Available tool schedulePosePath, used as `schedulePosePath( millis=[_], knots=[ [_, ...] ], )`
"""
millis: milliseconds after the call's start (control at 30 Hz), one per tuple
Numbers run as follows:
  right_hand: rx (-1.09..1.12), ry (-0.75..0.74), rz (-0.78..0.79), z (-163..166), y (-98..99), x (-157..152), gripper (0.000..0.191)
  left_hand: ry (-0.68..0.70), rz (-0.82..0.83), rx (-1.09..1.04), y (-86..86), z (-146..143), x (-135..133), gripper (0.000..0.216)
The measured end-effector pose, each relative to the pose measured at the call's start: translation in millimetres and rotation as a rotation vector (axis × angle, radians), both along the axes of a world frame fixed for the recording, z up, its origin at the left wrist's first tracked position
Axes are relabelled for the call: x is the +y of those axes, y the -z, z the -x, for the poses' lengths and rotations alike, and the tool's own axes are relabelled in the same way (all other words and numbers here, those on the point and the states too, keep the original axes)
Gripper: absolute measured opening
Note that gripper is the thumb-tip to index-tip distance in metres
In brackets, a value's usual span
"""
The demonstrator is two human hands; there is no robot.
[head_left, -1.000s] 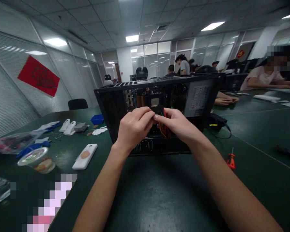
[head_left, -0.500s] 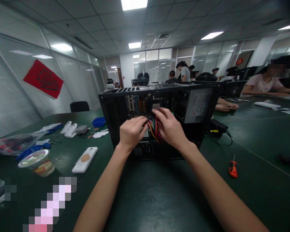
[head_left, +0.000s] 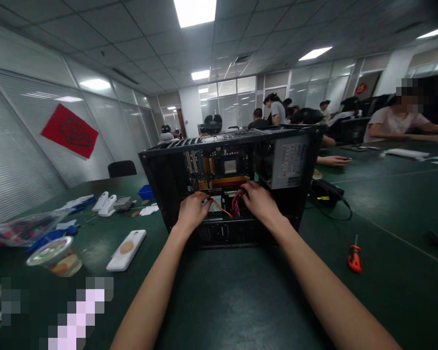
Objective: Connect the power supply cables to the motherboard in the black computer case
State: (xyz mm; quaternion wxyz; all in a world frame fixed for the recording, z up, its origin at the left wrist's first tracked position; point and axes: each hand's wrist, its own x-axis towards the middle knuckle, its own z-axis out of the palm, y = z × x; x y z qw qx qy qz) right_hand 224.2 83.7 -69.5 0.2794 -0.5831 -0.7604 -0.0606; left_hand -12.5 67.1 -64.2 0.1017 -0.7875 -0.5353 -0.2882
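Note:
An opened black computer case [head_left: 156,187] stands on the green table in front of me, its inside facing me. Inside it my left hand [head_left: 193,211] pinches a thin yellow-and-orange cable [head_left: 222,208]. To its right, my right hand [head_left: 260,201] is closed around a bundle of red and dark cables [head_left: 236,203]. Above the hands shows the motherboard [head_left: 219,165] with its slots and a square metal processor area. A grey power supply [head_left: 288,163] with a label and a fan sits in the upper right corner of the case. The fingertips are partly hidden among the cables.
An orange screwdriver [head_left: 355,257] and a black adapter [head_left: 326,192] with its cord lie on the right. On the left are a white phone-like object [head_left: 127,250], a lidded plastic cup [head_left: 56,257] and a blue tray [head_left: 145,192]. A co-worker's hand [head_left: 334,161] rests behind the case.
My hands have moved apart and lower. The thick cable bundle that hid the board is down, and the left hand now holds a thin cable apart from it. The case has shifted slightly left in view.

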Motion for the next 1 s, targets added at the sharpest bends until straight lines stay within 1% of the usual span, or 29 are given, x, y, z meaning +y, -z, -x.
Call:
schedulePosePath(
  millis=[133, 267, 367, 467, 567, 700, 867, 1000],
  knots=[
    [-0.033, 0.036, 0.033, 1.6, 0.9, 0.7, 0.03, 0.007, 0.016, 0.018, -1.3, -1.6, -2.2, 0.022],
    [-0.051, 0.018, 0.033, 1.4, 1.7, 0.4, 0.027, 0.022, 0.015, 0.029, -2.3, -2.7, -0.9, 0.023],
    [-0.004, 0.0, 0.094, -0.2, 2.7, 3.3, 0.03, 0.064, 0.042, 0.078, -5.5, -10.6, 9.1, 0.024],
    [0.034, -0.023, 0.114, -1.0, 3.9, 6.5, 0.034, 0.121, 0.078, 0.209, -11.8, -27.3, 24.9, 0.026],
    [0.048, -0.039, 0.113, -0.7, 4.7, 7.7, 0.034, 0.157, 0.074, 0.339, -15.8, -43.4, 41.0, 0.028],
    [0.042, -0.048, 0.133, -0.3, 4.9, 8.8, 0.032, 0.159, 0.068, 0.406, -11.3, -49.8, 55.9, 0.028],
    [0.004, -0.073, 0.122, -0.3, 5.8, 15.7, 0.028, 0.142, 0.035, 0.332, -1.2, -46.2, 60.9, 0.027],
    [0.001, -0.063, 0.123, -0.3, 8.4, 22.2, 0.03, 0.129, 0.048, 0.322, 0.9, -46.3, 61.5, 0.027]
  ],
)
